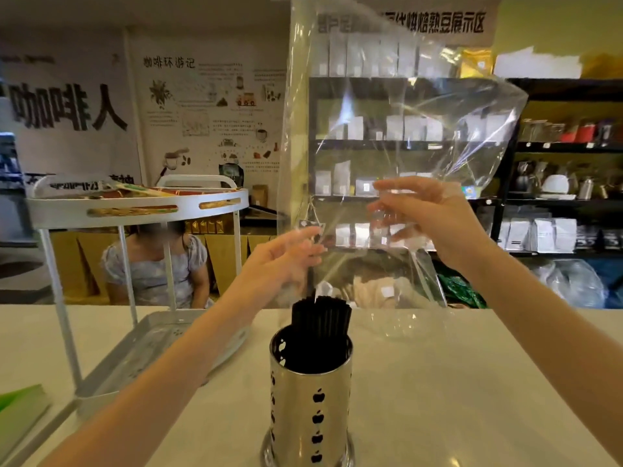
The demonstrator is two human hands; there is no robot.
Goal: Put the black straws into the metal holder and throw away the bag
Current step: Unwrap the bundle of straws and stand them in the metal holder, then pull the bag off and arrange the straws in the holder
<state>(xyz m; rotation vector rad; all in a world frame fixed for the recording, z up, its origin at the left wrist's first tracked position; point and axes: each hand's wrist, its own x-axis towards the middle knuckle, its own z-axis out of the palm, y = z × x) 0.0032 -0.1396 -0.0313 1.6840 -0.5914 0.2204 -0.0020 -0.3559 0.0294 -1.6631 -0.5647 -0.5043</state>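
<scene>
A shiny metal holder (310, 409) with apple-shaped cut-outs stands on the white counter, bottom centre. A bundle of black straws (322, 320) stands upright in it, tops above the rim. Above it hangs a large clear plastic bag (404, 106), upside down with its mouth over the straws. My left hand (286, 257) pinches the bag's lower left edge, and one black straw (309, 281) rises toward its fingers. My right hand (428, 217) grips the bag's lower right part through the film.
A white two-tier rack (135, 207) stands at the left on the counter (472, 382), its lower tray (151, 342) close to my left forearm. A green item (20, 399) lies at the far left edge. A person sits behind the counter. Shelves with packets fill the background.
</scene>
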